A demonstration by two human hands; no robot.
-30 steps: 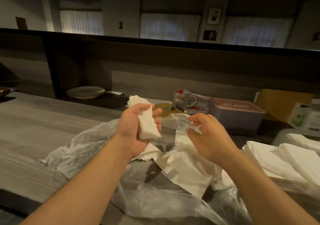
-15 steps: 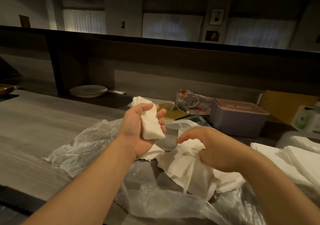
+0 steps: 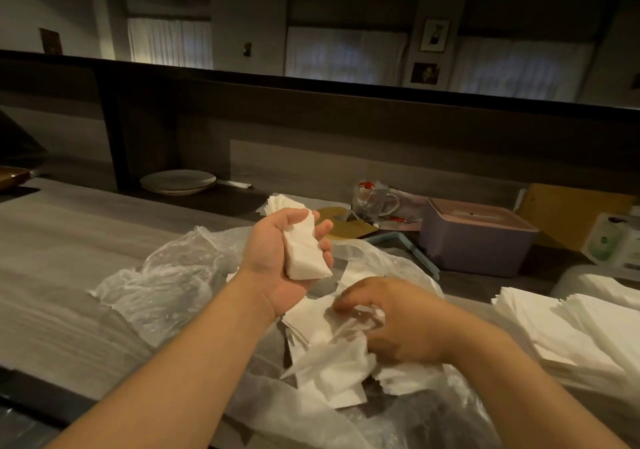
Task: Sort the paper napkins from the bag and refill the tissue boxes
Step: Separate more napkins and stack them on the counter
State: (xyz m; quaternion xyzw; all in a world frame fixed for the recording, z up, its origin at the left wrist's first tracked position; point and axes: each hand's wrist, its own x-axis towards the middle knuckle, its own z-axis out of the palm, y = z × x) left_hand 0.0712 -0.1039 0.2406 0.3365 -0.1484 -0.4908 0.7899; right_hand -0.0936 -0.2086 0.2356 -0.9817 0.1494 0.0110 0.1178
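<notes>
My left hand (image 3: 277,258) holds a small stack of folded white napkins (image 3: 304,251) upright above the clear plastic bag (image 3: 173,286). Loose white napkins (image 3: 332,365) lie in a heap in the bag's mouth. My right hand (image 3: 398,320) reaches down into that heap, fingers curled around a crumpled napkin. A pink tissue box (image 3: 474,244) with a slotted lid stands behind to the right. Sorted napkins (image 3: 571,331) are stacked flat at the right edge.
The wooden counter (image 3: 69,248) stretches left, with stacked plates (image 3: 178,181) at the back. A glass mug (image 3: 369,201), a yellow folder (image 3: 568,213) and a white carton with green print (image 3: 609,241) crowd the far right. Another napkin pile (image 3: 282,203) lies behind my left hand.
My right hand has dropped from chest height, where it held bag plastic, down into the loose napkins. My left hand keeps its stack and has barely moved.
</notes>
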